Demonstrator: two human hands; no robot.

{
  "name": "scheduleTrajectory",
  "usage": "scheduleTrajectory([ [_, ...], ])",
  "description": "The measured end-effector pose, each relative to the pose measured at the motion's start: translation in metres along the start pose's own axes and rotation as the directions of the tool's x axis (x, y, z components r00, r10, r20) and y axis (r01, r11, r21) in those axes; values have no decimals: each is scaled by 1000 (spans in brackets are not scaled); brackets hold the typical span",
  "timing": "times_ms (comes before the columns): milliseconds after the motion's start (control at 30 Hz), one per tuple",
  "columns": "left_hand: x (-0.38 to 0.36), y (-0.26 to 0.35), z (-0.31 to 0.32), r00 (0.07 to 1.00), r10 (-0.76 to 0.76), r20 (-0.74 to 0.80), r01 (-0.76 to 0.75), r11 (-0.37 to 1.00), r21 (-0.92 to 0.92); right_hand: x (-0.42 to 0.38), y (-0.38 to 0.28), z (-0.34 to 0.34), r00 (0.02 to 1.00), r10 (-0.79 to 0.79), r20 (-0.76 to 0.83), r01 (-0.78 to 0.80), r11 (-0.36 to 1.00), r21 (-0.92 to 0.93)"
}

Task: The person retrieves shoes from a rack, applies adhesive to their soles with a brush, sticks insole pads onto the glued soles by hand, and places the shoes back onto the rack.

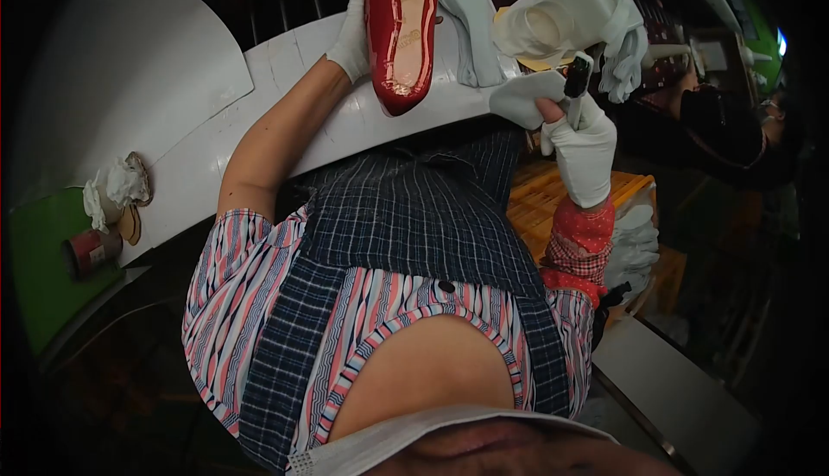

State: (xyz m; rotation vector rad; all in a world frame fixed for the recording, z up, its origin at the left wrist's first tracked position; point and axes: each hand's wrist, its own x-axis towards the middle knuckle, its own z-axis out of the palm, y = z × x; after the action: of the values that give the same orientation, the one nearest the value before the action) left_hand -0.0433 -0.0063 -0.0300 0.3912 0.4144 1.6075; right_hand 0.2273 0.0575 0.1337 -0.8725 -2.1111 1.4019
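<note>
My left hand (349, 43), in a white glove with a bare fingertip showing, grips the side of a glossy red shoe (376, 44). The shoe is turned so its underside faces me, with a shiny wet-looking band around the edge. Most of that hand's fingers are hidden behind it. In my right hand (584, 155), also white-gloved, is a brush (578, 77) with a dark tip. The thumb of the same hand presses on a pale, flat, sole-shaped piece (523, 101). More pale shoe soles (468, 27) lie beside the red shoe.
A white container (561, 23) with cloth-like white material stands at the back right. The white work surface (285, 70) curves before me, with dark rollers behind. A dark red can (91, 253) is at left. An orange crate (531, 208) holds pale pieces. Another person (725, 122) is at right.
</note>
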Motion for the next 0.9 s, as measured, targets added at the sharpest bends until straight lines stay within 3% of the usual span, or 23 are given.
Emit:
scheduleTrajectory([
  [33, 6, 0, -5, 965, 10, 263, 42, 981, -191, -5, -11, -1, 999, 46, 2, -46, 998, 42],
  [100, 12, -3, -7, 963, 14, 270, 48, 973, -224, -8, -27, 0, 995, 98, -19, -95, 990, 102],
  [233, 16, -8, 8, 994, 23, 109, -26, 999, 26, 0, -36, 7, 997, 72, -17, -69, 987, 148],
  [400, 15, -13, 27, 993, 96, -75, -63, 933, 353, 37, -16, 32, 994, -110, -8, 107, 954, 281],
  [467, 14, -17, 32, 981, 136, -137, -55, 878, 476, 52, 0, 37, 994, -108, -19, 109, 954, 280],
  [533, 12, -20, 37, 965, 182, -189, -38, 808, 588, 66, 21, 39, 977, -213, -4, 212, 972, 97],
  [633, 6, -25, 41, 981, 74, -179, 10, 903, 430, 75, 37, 44, 974, -225, -36, 228, 968, 107],
  [800, 3, -39, 28, 988, 38, -152, 26, 918, 397, 79, 40, 44, 970, -240, -46, 243, 968, 65],
  [900, 1, -40, 27, 988, 18, -156, 47, 916, 399, 79, 39, 45, 966, -233, -111, 248, 957, 152],
])
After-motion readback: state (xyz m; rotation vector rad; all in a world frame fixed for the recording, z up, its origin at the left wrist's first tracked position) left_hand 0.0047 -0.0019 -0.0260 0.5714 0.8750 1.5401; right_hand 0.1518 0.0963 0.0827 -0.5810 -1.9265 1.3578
